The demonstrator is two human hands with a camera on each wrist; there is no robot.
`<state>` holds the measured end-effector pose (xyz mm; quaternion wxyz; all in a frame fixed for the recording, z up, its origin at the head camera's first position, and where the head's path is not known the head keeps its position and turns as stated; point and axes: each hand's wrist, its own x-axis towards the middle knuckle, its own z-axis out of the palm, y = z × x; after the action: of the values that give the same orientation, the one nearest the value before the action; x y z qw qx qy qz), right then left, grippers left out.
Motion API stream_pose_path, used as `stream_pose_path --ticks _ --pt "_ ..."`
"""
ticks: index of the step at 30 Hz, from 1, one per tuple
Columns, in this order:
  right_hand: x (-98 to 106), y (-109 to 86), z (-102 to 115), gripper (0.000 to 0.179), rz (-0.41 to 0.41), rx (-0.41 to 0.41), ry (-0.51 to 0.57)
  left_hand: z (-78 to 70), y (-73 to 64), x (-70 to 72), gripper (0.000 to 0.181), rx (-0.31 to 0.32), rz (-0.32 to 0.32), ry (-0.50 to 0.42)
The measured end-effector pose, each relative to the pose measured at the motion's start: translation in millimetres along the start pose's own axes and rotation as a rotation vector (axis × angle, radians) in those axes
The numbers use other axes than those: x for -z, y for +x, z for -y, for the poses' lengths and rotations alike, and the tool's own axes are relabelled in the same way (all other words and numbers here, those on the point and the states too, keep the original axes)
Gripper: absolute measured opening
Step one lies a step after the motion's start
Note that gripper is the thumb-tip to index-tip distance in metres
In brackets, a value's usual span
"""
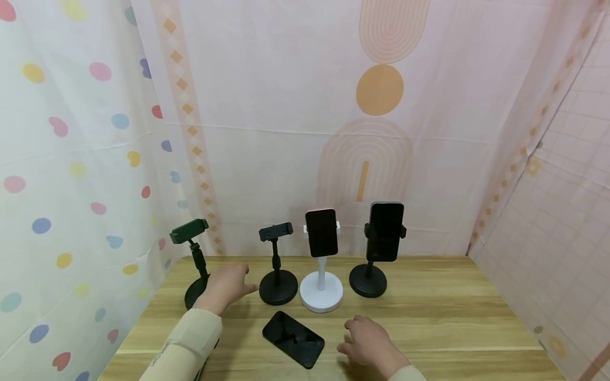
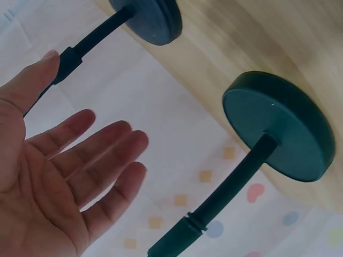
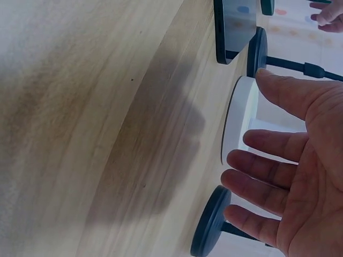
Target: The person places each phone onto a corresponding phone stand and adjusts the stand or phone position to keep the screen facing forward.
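My left hand (image 1: 226,288) reaches between a dark green phone stand (image 1: 196,254) and a black phone stand (image 1: 277,286). In the left wrist view its fingers are spread with nothing in them, between the green stand's round base (image 2: 278,126) and the dark stem (image 2: 104,32) of the other. My right hand (image 1: 368,341) hovers over the tabletop, palm empty and fingers loosely bent. To its left a black phone (image 1: 293,338) lies flat and slanted. The green and black stands' clamps carry no phone.
A white stand (image 1: 321,296) and another black stand (image 1: 368,280) each hold an upright phone at the back of the wooden table (image 1: 452,312). My left sleeve partly covers a dark, thin-edged object (image 1: 200,372). Patterned curtains (image 1: 267,79) enclose the back and sides.
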<state>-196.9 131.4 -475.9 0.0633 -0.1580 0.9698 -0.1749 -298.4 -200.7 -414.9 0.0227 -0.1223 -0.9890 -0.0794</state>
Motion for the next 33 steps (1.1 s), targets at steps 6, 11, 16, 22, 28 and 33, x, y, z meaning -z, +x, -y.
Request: stream_pose_path --ticks 6,11,16,22,28,33 --pt "2.1 4.8 4.5 0.046 0.013 -0.002 0.011 4.3 -8.3 -4.9 0.047 0.059 0.078 0.0" --pt "2.3 8.9 8.2 0.046 0.001 0.027 -0.017 5.3 -14.9 -9.0 0.039 0.079 0.102 0.021" --pt "3.1 13.4 13.2 0.048 0.003 0.037 -0.032 8.7 -23.3 -14.7 0.036 0.057 0.082 0.039" --pt "1.1 18.7 19.0 0.048 0.008 0.048 -0.07 12.0 -28.8 -19.2 0.026 0.028 0.075 0.06" --pt "-6.0 25.0 27.4 0.048 0.014 0.066 -0.102 12.2 -34.6 -23.4 0.013 0.033 0.109 0.062" --pt "-13.0 30.7 34.9 0.048 0.023 0.072 -0.091 10.6 -39.4 -25.5 0.013 0.031 0.11 0.057"
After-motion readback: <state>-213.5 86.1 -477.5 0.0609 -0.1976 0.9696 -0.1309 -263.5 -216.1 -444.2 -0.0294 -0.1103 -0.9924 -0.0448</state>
